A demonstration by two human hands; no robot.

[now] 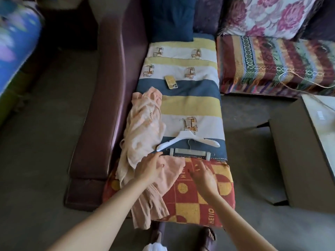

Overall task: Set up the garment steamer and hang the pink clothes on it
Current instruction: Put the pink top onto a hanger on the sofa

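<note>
Pink clothes [143, 127] lie crumpled along the left side of a striped couch seat, with a flatter pink piece [159, 189] hanging over the front edge. My left hand [149, 167] rests on that pink piece with fingers extended, fingertips near the white hanger's left tip. The white hanger [188, 140] lies flat on the seat, hook pointing away from me. Just in front of it lies a grey clip hanger [190, 153]. My right hand [203, 173] hovers open over the red and yellow cover, just below the clip hanger. No steamer is in view.
A gold phone [171, 82] lies further back on the striped seat [190, 105]. The maroon armrest [107, 105] runs along the left. A low grey table [304, 156] stands at right. Patterned cushions [272, 66] fill the back right. My sandalled feet [206, 236] stand on the grey floor.
</note>
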